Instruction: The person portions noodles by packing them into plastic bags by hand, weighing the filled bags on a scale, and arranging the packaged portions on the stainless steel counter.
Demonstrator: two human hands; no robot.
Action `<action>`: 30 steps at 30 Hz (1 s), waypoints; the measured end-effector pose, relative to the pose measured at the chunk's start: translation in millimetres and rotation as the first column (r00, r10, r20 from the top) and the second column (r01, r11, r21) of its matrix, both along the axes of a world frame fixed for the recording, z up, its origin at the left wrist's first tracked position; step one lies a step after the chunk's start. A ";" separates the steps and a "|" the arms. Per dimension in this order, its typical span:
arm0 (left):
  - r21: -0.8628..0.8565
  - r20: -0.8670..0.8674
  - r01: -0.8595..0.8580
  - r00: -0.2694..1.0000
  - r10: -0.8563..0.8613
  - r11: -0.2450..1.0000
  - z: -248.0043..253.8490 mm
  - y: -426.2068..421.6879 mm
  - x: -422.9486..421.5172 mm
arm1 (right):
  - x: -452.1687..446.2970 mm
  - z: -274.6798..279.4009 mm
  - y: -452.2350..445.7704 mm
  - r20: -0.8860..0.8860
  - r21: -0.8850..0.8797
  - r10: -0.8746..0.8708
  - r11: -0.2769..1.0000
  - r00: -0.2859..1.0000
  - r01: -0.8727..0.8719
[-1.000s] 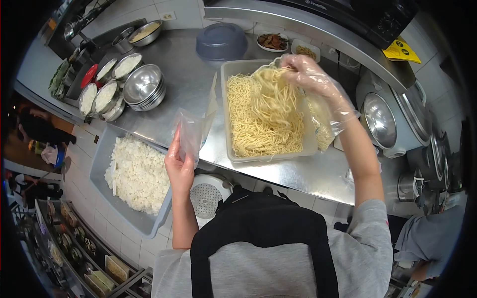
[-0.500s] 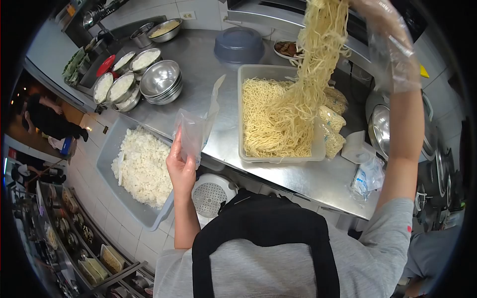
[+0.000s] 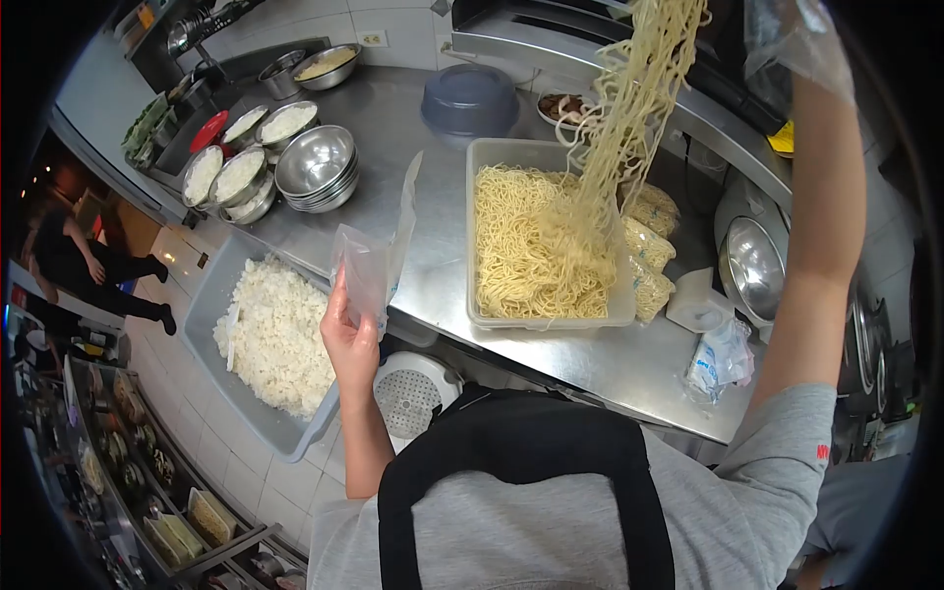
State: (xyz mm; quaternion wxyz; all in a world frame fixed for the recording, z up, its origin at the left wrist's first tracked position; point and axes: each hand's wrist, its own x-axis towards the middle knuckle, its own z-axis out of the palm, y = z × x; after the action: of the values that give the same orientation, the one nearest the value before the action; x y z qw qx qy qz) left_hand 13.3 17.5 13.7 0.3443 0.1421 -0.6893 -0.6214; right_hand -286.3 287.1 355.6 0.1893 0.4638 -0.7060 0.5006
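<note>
My left hand (image 3: 352,334) grips a clear plastic bag (image 3: 362,264), held upright beside the counter's front edge. My right arm is raised high, and the fingers of my right hand are cut off at the top edge; only the loose clear glove (image 3: 801,44) at the wrist shows. A long bundle of noodles (image 3: 644,98) hangs from the top of the view. Its lower strands reach into the noodles (image 3: 526,236) in the translucent plastic tub (image 3: 551,323). Left of my left hand, a grey tub (image 3: 211,339) holds white rice (image 3: 280,334).
Stacked steel bowls (image 3: 317,162), several rice bowls (image 3: 241,175) and a dark blue lid (image 3: 470,101) stand on the counter (image 3: 398,103). Bagged noodles (image 3: 647,246) and a steel bowl (image 3: 755,261) sit right of the tub. A person (image 3: 84,261) is at the far left.
My right arm has risen up and to the right, and the noodles have been lifted out of the tub into a long hanging bundle. My left hand still has the bag.
</note>
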 end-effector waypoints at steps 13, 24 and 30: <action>-0.027 0.034 -0.003 0.999 0.003 1.000 0.9 0.5 1.5 | 57.8 -289.7 -34.2 0.132 0.652 -0.155 0.757 0.979 0.032; -0.053 0.012 0.006 1.000 -0.005 0.999 1.2 12.7 1.1 | 55.0 -301.4 -55.3 0.397 0.647 -0.054 0.725 0.916 -0.237; -0.033 0.070 -0.021 0.997 0.023 0.999 0.3 11.0 12.0 | 103.3 -182.7 -19.8 0.730 -0.168 0.201 0.979 0.653 -0.114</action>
State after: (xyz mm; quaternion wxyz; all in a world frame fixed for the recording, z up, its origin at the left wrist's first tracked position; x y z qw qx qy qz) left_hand 25.3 28.5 14.0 0.3289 0.1660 -0.7092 -0.6011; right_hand -183.0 267.2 172.9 -0.1345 0.2680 -0.6509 0.6974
